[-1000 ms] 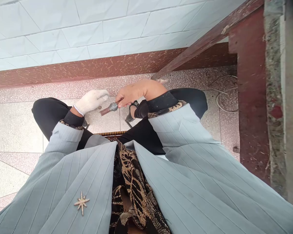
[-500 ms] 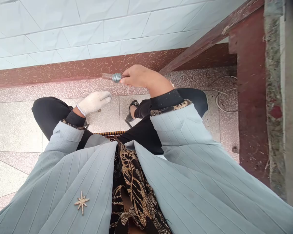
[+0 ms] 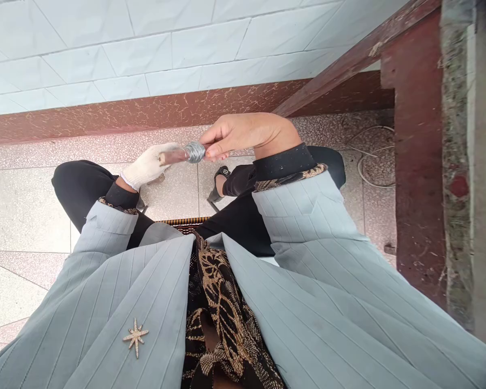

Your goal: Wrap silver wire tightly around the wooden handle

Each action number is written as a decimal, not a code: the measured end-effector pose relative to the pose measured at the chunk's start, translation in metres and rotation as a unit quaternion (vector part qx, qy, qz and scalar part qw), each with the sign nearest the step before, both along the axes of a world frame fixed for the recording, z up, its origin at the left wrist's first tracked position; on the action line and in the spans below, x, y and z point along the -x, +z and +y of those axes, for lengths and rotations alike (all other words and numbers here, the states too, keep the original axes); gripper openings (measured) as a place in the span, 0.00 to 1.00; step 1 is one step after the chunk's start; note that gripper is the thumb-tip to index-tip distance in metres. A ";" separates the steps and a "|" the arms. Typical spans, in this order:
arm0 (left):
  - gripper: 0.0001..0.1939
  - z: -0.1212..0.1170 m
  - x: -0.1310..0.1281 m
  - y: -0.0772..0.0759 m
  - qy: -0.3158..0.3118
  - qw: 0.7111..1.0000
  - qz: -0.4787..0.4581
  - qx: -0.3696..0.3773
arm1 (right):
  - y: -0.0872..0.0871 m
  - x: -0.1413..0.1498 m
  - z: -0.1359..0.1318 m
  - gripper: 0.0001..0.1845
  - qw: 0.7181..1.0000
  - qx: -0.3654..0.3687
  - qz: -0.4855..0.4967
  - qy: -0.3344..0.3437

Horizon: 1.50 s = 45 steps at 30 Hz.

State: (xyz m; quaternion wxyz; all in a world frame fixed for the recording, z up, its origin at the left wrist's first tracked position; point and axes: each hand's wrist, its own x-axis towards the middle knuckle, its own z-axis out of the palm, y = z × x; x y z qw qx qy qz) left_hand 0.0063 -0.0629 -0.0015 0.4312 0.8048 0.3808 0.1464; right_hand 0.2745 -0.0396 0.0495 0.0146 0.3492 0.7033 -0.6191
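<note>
My right hand [image 3: 247, 132], bare, is closed around one end of a short wooden stick [image 3: 173, 157]. Grey metal wire [image 3: 195, 152] is wound in a thick coil about the stick's middle, just beyond my fingertips. The stick's free end points left and overlaps my left hand [image 3: 142, 167], which wears a white knit glove. The gloved fingers look pressed together, partly covered by the stick; whether anything is between them is hidden. Both hands are above the floor in front of my knees.
A white tiled wall [image 3: 146, 59] with a red-brown base band [image 3: 117, 113] runs across the front. At right stand a red-brown wooden frame [image 3: 419, 162] and a looped pale cable [image 3: 360, 167] on the floor. A woven seat edge [image 3: 182, 222] shows between my legs.
The stick's free end has swung down and toward the camera, now overlapping my gloved left hand. My left hand has risen slightly leftward; my right hand has shifted a little right and down.
</note>
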 end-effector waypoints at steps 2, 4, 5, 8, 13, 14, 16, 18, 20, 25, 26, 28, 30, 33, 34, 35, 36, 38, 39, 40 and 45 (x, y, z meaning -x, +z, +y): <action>0.14 -0.002 -0.004 0.001 0.024 0.999 -0.023 0.023 | -0.003 -0.003 -0.001 0.13 0.991 -0.026 0.077 -0.106; 0.15 -0.004 -0.008 0.004 0.043 0.998 -0.022 0.028 | -0.007 -0.001 -0.001 0.14 0.970 -0.042 0.112 -0.213; 0.15 -0.006 -0.010 0.005 0.045 0.999 -0.017 0.026 | -0.009 0.001 -0.001 0.15 0.960 -0.047 0.111 -0.252; 0.13 -0.008 -0.014 0.009 0.026 0.999 0.004 0.026 | -0.015 0.004 0.002 0.19 0.943 -0.059 0.091 -0.314; 0.12 -0.011 -0.016 0.016 0.007 1.000 0.020 0.014 | -0.021 0.006 0.010 0.18 0.937 -0.108 0.009 -0.331; 0.12 -0.011 -0.016 0.017 0.005 1.000 0.029 0.009 | -0.021 0.008 0.012 0.17 0.940 -0.120 -0.033 -0.317; 0.11 -0.011 -0.015 0.019 -0.004 0.999 0.049 0.000 | -0.022 0.012 0.012 0.14 0.950 -0.134 -0.131 -0.250; 0.10 -0.009 -0.014 0.018 -0.002 0.998 0.067 -0.011 | -0.021 0.017 0.011 0.11 0.956 -0.138 -0.213 -0.148; 0.11 -0.006 -0.011 0.015 0.008 0.997 0.077 -0.021 | -0.020 0.022 0.007 0.11 0.957 -0.124 -0.257 -0.044; 0.11 0.000 -0.005 0.009 0.028 0.995 0.084 -0.036 | -0.011 0.027 -0.002 0.12 0.973 -0.018 -0.229 0.027; 0.11 0.000 -0.004 0.009 0.030 0.995 0.082 -0.037 | -0.009 0.026 -0.002 0.12 0.977 -0.003 -0.212 0.028; 0.11 0.002 -0.002 0.012 0.035 0.996 0.076 -0.035 | -0.005 0.022 -0.001 0.12 0.983 0.014 -0.177 0.036; 0.12 0.003 0.000 0.014 0.035 0.997 0.061 -0.028 | -0.002 0.015 0.001 0.13 0.988 0.014 -0.146 0.043; 0.11 0.001 0.001 0.012 0.033 0.999 0.006 -0.006 | -0.002 0.003 0.001 0.13 0.997 -0.002 -0.059 0.048; 0.11 0.001 0.000 0.009 0.037 0.999 -0.012 0.007 | -0.003 0.000 0.000 0.12 1.000 -0.012 -0.008 0.028; 0.12 0.000 -0.001 0.006 0.044 0.999 -0.025 0.020 | -0.004 -0.002 -0.001 0.13 0.998 -0.024 0.048 -0.013; 0.13 -0.001 -0.003 0.003 0.051 0.998 -0.033 0.032 | -0.005 -0.003 -0.002 0.13 0.991 -0.038 0.099 -0.076; 0.16 -0.004 -0.006 -0.002 0.055 0.997 -0.038 0.044 | -0.007 -0.002 -0.002 0.16 0.963 -0.068 0.143 -0.217; 0.16 -0.004 -0.008 -0.002 0.050 0.997 -0.039 0.044 | -0.008 -0.001 -0.002 0.18 0.950 -0.085 0.131 -0.270; 0.15 -0.005 -0.009 -0.002 0.041 0.997 -0.039 0.043 | -0.009 0.001 0.000 0.20 0.942 -0.102 0.100 -0.304; 0.13 -0.008 -0.010 0.014 0.008 1.000 0.018 0.021 | -0.014 0.014 0.007 0.19 0.944 -0.162 -0.169 -0.234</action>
